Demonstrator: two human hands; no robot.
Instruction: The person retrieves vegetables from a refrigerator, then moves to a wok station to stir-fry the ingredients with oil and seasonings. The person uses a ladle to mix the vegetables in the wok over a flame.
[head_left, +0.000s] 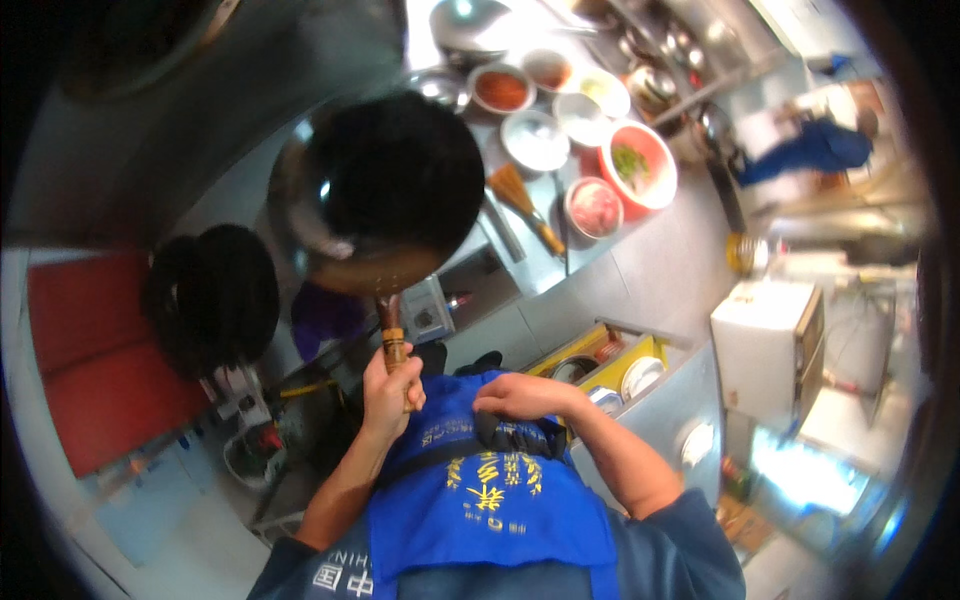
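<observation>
My left hand (391, 388) grips the wooden handle of a dark wok (409, 187), raised in front of me. The wok's inside is in deep shadow, so I cannot tell what it holds. In front of my blue apron (487, 540), which bears yellow writing, my right hand (525, 396) is bent at the wrist with curled fingers. Just below it a bundle of black cloth (521, 439) lies at my waist. Whether the fingers pinch that cloth is hidden.
Beyond the wok, a steel counter carries a bamboo brush (517, 191), a bowl of raw meat (594, 208), a red bowl of greens (656, 180) and a bowl of red seasoning (501, 90). Dark pans (214, 300) stand left. An open drawer (600, 360) is right. Another person (817, 150) is farther off.
</observation>
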